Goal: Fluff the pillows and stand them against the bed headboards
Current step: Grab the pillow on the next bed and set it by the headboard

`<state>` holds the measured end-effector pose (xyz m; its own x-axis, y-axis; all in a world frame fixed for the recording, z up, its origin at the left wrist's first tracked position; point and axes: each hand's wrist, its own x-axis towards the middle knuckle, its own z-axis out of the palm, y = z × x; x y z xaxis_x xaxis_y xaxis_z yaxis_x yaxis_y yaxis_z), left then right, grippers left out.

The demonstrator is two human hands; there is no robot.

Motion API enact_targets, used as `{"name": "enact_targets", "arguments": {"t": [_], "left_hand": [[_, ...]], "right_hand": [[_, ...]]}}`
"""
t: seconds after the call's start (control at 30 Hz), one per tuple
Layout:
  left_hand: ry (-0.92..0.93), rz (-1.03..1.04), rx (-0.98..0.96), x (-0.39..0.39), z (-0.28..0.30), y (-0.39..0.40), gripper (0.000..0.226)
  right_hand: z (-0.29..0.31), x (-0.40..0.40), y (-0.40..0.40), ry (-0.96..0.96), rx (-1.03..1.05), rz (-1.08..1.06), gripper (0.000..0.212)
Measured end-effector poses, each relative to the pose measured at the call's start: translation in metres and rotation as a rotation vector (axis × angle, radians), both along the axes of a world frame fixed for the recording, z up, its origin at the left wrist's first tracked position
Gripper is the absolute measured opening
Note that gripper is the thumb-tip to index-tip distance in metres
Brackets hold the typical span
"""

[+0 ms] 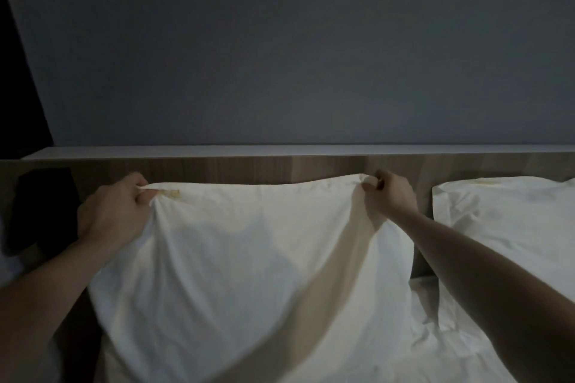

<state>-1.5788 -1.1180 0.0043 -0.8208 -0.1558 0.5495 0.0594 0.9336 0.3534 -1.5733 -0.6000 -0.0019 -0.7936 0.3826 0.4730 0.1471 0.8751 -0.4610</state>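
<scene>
A white pillow stands upright in front of the wooden headboard. My left hand grips its top left corner and my right hand pinches its top right corner. The pillow's top edge sags a little between the two hands. A second white pillow leans against the headboard at the right, partly cut off by the frame edge.
A white ledge runs along the top of the headboard below a grey wall. A dark object sits at the left beside the bed. White bed sheet lies rumpled below the right pillow.
</scene>
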Motion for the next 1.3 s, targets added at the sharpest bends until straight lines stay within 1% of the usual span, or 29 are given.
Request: {"name": "enact_targets", "arguments": {"t": [0.03, 0.17, 0.23, 0.3, 0.33, 0.43, 0.53, 0.63, 0.7, 0.73, 0.77, 0.83, 0.9, 0.97, 1.0, 1.1, 1.13, 1.17, 1.2, 1.23, 1.3], "left_hand": [[0.016, 0.002, 0.011, -0.001, 0.002, 0.001, 0.011], [0.038, 0.013, 0.028, -0.006, 0.000, -0.006, 0.009], [0.014, 0.022, -0.011, -0.008, -0.004, -0.010, 0.011], [-0.009, 0.025, -0.056, -0.011, -0.005, -0.013, 0.013], [-0.006, 0.025, -0.064, -0.012, -0.003, -0.013, 0.013], [0.049, 0.037, -0.016, -0.016, 0.008, -0.009, 0.011], [0.057, 0.056, 0.107, -0.020, 0.009, -0.006, 0.010], [-0.050, 0.020, 0.195, -0.022, 0.001, -0.008, 0.012], [-0.104, -0.056, 0.257, -0.014, -0.008, -0.009, 0.028], [-0.094, -0.088, 0.302, -0.006, -0.014, -0.009, 0.038], [-0.062, -0.100, 0.353, 0.003, -0.020, -0.008, 0.046], [0.032, -0.089, 0.427, 0.024, -0.036, -0.008, 0.052], [0.048, -0.038, 0.445, 0.040, -0.058, -0.011, 0.056], [-0.007, 0.026, 0.470, 0.053, -0.082, -0.016, 0.065], [-0.052, 0.050, 0.519, 0.058, -0.092, -0.017, 0.072], [-0.252, 0.121, 0.758, 0.066, -0.119, -0.019, 0.099], [-0.298, 0.125, 0.837, 0.068, -0.125, -0.019, 0.103], [-0.324, 0.102, 0.923, 0.070, -0.131, -0.019, 0.101], [-0.342, 0.058, 1.014, 0.071, -0.137, -0.017, 0.092], [-0.361, 0.007, 1.094, 0.071, -0.142, -0.015, 0.083], [-0.423, -0.022, 1.155, 0.072, -0.153, -0.013, 0.075]], "right_hand": [[0.001, -0.003, -0.001, 0.042, -0.027, -0.022, 0.015], [-0.012, -0.010, -0.006, 0.103, -0.003, -0.020, 0.016], [-0.022, -0.015, -0.006, 0.082, -0.008, 0.004, 0.011], [-0.026, -0.019, -0.007, 0.035, -0.017, 0.017, 0.022], [-0.023, -0.020, -0.007, 0.049, -0.042, 0.011, 0.025], [-0.015, -0.025, -0.008, 0.191, -0.112, -0.009, 0.023], [-0.017, -0.025, -0.016, 0.309, -0.226, -0.043, 0.017], [-0.033, -0.027, -0.019, 0.291, -0.243, -0.025, 0.019], [-0.044, -0.021, -0.018, 0.272, -0.256, 0.003, 0.019], [-0.051, -0.015, -0.016, 0.280, -0.285, 0.015, 0.024], [-0.059, -0.009, -0.013, 0.293, -0.307, 0.013, 0.036], [-0.079, 0.008, -0.006, 0.306, -0.340, -0.051, 0.061], [-0.106, 0.025, 0.004, 0.301, -0.367, -0.131, 0.070], [-0.132, 0.040, 0.013, 0.233, -0.394, -0.172, 0.074], [-0.141, 0.048, 0.014, 0.193, -0.431, -0.187, 0.076], [-0.158, 0.061, 0.016, 0.044, -0.668, -0.220, 0.080], [-0.162, 0.063, 0.017, -0.026, -0.754, -0.234, 0.083], [-0.168, 0.063, 0.018, -0.073, -0.827, -0.249, 0.087], [-0.172, 0.063, 0.019, -0.098, -0.885, -0.258, 0.089], [-0.176, 0.063, 0.020, -0.092, -0.921, -0.255, 0.085], [-0.175, 0.063, 0.020, -0.024, -0.936, -0.264, 0.065]]}}
